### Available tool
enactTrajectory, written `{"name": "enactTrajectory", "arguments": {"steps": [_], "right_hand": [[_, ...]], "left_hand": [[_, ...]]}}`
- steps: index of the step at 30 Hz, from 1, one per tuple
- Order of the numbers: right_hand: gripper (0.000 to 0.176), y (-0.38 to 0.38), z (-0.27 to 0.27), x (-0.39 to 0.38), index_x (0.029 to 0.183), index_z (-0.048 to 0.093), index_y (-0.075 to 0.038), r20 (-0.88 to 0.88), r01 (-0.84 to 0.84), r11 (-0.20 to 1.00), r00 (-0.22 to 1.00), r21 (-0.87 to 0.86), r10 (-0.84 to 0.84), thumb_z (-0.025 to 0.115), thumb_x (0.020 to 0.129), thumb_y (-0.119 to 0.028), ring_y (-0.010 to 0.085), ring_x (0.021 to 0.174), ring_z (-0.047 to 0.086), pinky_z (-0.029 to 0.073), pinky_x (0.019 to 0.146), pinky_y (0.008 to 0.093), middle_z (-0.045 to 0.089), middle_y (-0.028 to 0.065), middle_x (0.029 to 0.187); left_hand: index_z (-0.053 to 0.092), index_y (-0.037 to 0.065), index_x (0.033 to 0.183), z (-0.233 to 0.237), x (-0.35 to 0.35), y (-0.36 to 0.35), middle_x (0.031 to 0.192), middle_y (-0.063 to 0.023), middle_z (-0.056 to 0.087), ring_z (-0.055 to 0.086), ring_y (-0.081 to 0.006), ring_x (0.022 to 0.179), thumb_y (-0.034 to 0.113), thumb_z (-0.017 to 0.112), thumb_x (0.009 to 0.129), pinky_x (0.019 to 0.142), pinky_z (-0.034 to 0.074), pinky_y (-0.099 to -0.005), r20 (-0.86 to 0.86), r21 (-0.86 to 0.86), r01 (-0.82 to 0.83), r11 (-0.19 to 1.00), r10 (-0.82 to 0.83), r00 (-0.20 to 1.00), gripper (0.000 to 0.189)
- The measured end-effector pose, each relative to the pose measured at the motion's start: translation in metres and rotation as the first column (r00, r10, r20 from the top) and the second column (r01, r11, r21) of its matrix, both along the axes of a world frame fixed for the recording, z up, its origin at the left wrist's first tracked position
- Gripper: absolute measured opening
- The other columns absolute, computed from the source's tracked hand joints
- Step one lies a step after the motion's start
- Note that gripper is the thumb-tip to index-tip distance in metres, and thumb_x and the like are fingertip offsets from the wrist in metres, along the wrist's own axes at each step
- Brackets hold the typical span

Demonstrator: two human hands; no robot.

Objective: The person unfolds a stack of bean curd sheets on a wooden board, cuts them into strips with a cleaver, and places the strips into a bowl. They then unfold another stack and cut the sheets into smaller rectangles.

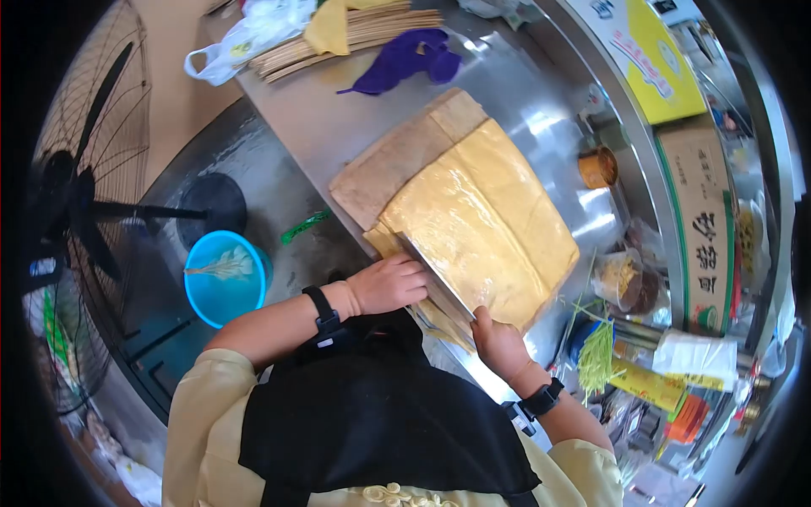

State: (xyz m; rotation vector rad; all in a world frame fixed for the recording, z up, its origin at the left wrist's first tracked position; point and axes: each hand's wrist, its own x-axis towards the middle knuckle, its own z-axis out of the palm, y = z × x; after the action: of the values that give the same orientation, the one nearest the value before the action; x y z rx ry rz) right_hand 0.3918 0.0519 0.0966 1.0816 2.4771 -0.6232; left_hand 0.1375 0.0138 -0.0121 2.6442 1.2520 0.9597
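Observation:
A stack of flat yellow sheets (486, 215) lies on the metal table, with a brown sheet (405, 152) showing along its far left side. Across the near edge of the stack runs a long knife blade (435, 275). My right hand (500, 342) is wrapped round the knife's handle end, at the near right corner of the stack. My left hand (390, 285) rests at the near left edge, fingers bent against the sheets beside the blade; what its fingertips hold, if anything, is hidden.
Thin sticks (338, 42), a purple cloth (410, 61) and a plastic bag (258, 38) lie at the table's far end. A blue bucket (203, 291) and a black fan (76, 182) stand left. Right are an orange-brown container (598, 167), a plastic tub (617, 277) and a cardboard box (697, 224).

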Motion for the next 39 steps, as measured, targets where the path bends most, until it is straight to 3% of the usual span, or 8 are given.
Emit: {"name": "enactTrajectory", "arguments": {"steps": [6, 9, 12, 16, 19, 22, 32, 39], "right_hand": [[0.015, -0.029, 0.011, 0.067, 0.097, 0.045, -0.005, -0.064, 0.073, 0.995, 0.996, 0.071, -0.068, 0.054, 0.092, -0.017, 0.0358, 0.056, 0.061, 0.049, 0.052, 0.0468, 0.061, 0.0162, 0.063], [0.016, -0.047, 0.019, 0.095, 0.099, 0.049, -0.004, -0.194, 0.239, 0.963, 0.958, 0.121, -0.214, 0.059, 0.090, -0.012, 0.0346, 0.054, 0.060, 0.048, 0.050, 0.0455, 0.059, 0.0159, 0.061], [0.016, -0.065, 0.014, 0.116, 0.101, 0.049, -0.003, -0.222, 0.416, 0.900, 0.897, 0.129, -0.383, 0.058, 0.090, -0.011, 0.0375, 0.056, 0.061, 0.049, 0.052, 0.0463, 0.060, 0.0174, 0.062], [0.018, -0.079, 0.007, 0.133, 0.103, 0.049, -0.002, -0.254, 0.555, 0.829, 0.813, 0.068, -0.524, 0.058, 0.091, -0.010, 0.0383, 0.058, 0.062, 0.050, 0.052, 0.0457, 0.061, 0.0188, 0.064], [0.017, -0.086, 0.009, 0.138, 0.103, 0.049, -0.003, -0.295, 0.597, 0.799, 0.777, 0.068, -0.555, 0.058, 0.091, -0.009, 0.0385, 0.059, 0.062, 0.049, 0.051, 0.0454, 0.062, 0.0193, 0.065], [0.017, -0.092, 0.010, 0.144, 0.103, 0.050, -0.003, -0.299, 0.616, 0.784, 0.766, 0.085, -0.569, 0.059, 0.090, -0.008, 0.0389, 0.059, 0.063, 0.049, 0.051, 0.0451, 0.063, 0.0195, 0.066], [0.015, -0.104, 0.003, 0.182, 0.102, 0.048, -0.002, -0.343, 0.689, 0.725, 0.683, 0.008, -0.645, 0.057, 0.091, -0.006, 0.0350, 0.058, 0.063, 0.048, 0.050, 0.0403, 0.062, 0.0157, 0.064], [0.014, -0.074, -0.001, 0.186, 0.097, 0.047, -0.006, -0.343, 0.520, 0.853, 0.809, 0.043, -0.477, 0.058, 0.091, -0.013, 0.0383, 0.058, 0.060, 0.046, 0.052, 0.0475, 0.060, 0.0168, 0.063]], "left_hand": [[0.060, 0.007, 0.093, 0.019, -0.036, -0.014, 0.089, -0.0087, 0.063, 0.062, -0.0276, 0.087, 0.006, 0.056, 0.077, 0.084, 0.048, -0.0376, 0.292, -0.096, -0.002, 0.995, 0.030, 0.956, 0.017], [0.061, 0.005, 0.101, 0.028, -0.049, -0.020, 0.091, -0.0144, 0.065, 0.063, -0.0354, 0.086, 0.000, 0.053, 0.076, 0.081, 0.050, -0.0412, 0.364, -0.388, -0.209, 0.898, 0.357, 0.860, 0.026], [0.061, 0.005, 0.104, 0.056, -0.056, -0.007, 0.097, -0.0168, 0.066, 0.062, -0.0382, 0.087, -0.003, 0.051, 0.074, 0.080, 0.051, -0.0416, 0.379, -0.359, -0.115, 0.926, 0.257, 0.889, 0.032], [0.061, 0.006, 0.113, 0.045, -0.043, -0.008, 0.099, -0.0153, 0.065, 0.062, -0.0345, 0.091, 0.003, 0.057, 0.071, 0.079, 0.050, -0.0413, 0.183, -0.428, 0.043, 0.903, 0.040, 0.982, 0.042], [0.060, 0.005, 0.112, 0.044, -0.029, -0.004, 0.099, -0.0132, 0.066, 0.062, -0.0310, 0.089, 0.003, 0.061, 0.070, 0.078, 0.050, -0.0394, 0.047, -0.345, -0.008, 0.939, 0.025, 0.999, 0.042], [0.059, 0.005, 0.114, 0.034, -0.029, -0.002, 0.096, -0.0122, 0.065, 0.062, -0.0306, 0.088, 0.004, 0.064, 0.069, 0.079, 0.049, -0.0394, -0.031, -0.307, -0.290, 0.906, 0.295, 0.955, 0.046], [0.061, 0.007, 0.101, 0.014, -0.022, -0.012, 0.090, -0.0119, 0.058, 0.059, -0.0316, 0.086, -0.001, 0.058, 0.070, 0.074, 0.049, -0.0395, -0.048, -0.224, -0.316, 0.922, 0.313, 0.948, 0.032], [0.058, 0.008, 0.086, 0.057, 0.029, -0.014, 0.086, -0.0089, 0.055, 0.060, -0.0303, 0.074, -0.001, 0.058, 0.071, 0.064, 0.049, -0.0397, -0.011, -0.363, -0.050, 0.931, 0.050, 0.999, 0.018]]}}
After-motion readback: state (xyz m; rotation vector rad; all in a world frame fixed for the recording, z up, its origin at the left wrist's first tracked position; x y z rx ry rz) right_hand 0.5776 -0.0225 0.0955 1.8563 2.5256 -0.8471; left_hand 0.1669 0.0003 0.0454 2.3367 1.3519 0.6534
